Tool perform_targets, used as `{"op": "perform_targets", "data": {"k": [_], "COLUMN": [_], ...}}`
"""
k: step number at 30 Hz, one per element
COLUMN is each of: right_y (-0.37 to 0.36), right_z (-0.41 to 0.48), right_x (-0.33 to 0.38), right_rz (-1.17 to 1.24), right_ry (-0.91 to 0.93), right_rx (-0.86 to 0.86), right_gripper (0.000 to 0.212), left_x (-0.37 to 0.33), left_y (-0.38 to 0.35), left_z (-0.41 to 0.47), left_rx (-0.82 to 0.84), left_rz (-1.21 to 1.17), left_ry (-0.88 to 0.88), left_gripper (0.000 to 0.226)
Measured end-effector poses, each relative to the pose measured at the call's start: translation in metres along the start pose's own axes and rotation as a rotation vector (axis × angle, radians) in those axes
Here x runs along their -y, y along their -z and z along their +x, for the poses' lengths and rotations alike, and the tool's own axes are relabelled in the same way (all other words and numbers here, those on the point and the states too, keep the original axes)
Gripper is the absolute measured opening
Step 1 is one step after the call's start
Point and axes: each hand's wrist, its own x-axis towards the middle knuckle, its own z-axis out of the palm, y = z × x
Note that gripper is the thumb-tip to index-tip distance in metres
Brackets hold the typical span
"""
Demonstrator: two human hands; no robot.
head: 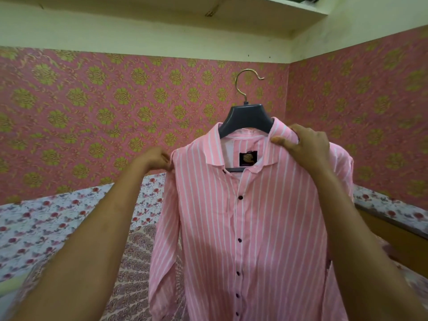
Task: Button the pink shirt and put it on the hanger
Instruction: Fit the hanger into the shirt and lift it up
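Observation:
The pink shirt [254, 228] with white stripes hangs in the air in front of me, its dark buttons fastened down the front below an open collar. A dark grey hanger [246, 119] with a gold metal hook sits inside the collar. My left hand [155, 159] pinches the shirt's left shoulder seam. My right hand [303, 143] grips the right side of the collar and shoulder over the hanger's arm. The hanger's arms are hidden under the fabric.
A bed with a floral sheet [46, 223] lies below and behind the shirt, with a paisley cloth [136, 274] on it. A wooden bed edge [393, 230] runs at the right. Pink patterned walls [92, 100] stand close behind, and a shelf [278, 10] juts out overhead.

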Motion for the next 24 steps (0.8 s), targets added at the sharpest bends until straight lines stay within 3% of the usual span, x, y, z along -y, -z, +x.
{"op": "perform_targets", "data": {"k": [4, 9, 17, 22, 24], "right_y": [0.003, 0.006, 0.029, 0.062, 0.075], "right_z": [0.0, -0.005, -0.019, -0.04, -0.052], "right_x": [0.001, 0.01, 0.005, 0.004, 0.009], "right_rz": [0.037, 0.106, 0.106, 0.084, 0.043], "right_ry": [-0.015, -0.029, -0.161, -0.217, -0.231], "right_rx": [0.004, 0.042, 0.112, 0.127, 0.107], "right_gripper": [0.083, 0.065, 0.072, 0.06, 0.052], "left_x": [-0.024, -0.071, -0.095, -0.101, -0.105], "left_y": [0.006, 0.009, 0.0, 0.008, 0.005], "left_z": [-0.008, -0.017, -0.025, -0.049, -0.061], "left_rx": [0.009, 0.2, 0.163, 0.449, 0.432], "left_rz": [-0.273, -0.407, -0.389, -0.473, -0.466], "left_ry": [-0.212, -0.488, -0.602, -0.633, -0.637], "left_gripper": [0.055, 0.042, 0.038, 0.051, 0.041]}}
